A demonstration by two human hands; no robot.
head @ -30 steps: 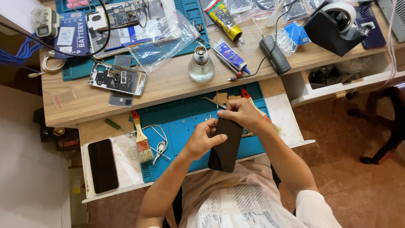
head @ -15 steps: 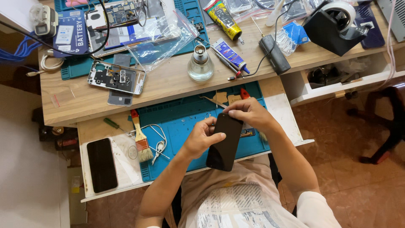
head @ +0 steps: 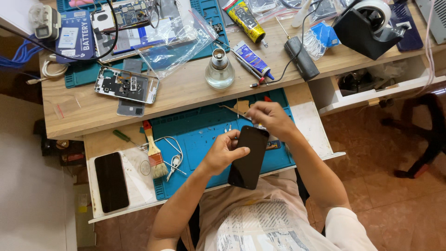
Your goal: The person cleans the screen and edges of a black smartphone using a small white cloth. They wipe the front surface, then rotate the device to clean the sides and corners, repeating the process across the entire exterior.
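Note:
My left hand [head: 224, 152] grips a black smartphone [head: 248, 157] by its left edge, holding it screen-up over the blue work mat [head: 200, 130] on the pull-out shelf. My right hand [head: 269, 118] sits just past the phone's top edge, fingers pinched together over the mat near a red-handled tool; what the fingers pinch is too small to tell. Small screws and a tan pick lie on the mat beside that hand.
A brush [head: 154, 151], tweezers [head: 174, 160] and a second black phone [head: 111, 181] lie left on the shelf. On the desk: an opened phone frame [head: 126, 85], glass bottle [head: 219, 70], glue tubes [head: 252, 58], plastic bags, tape dispenser [head: 369, 25]. An open drawer [head: 371, 83] at right.
The phone has tilted and slid lower toward my lap in my left hand. My right hand has lifted off its top edge and moved up onto the mat.

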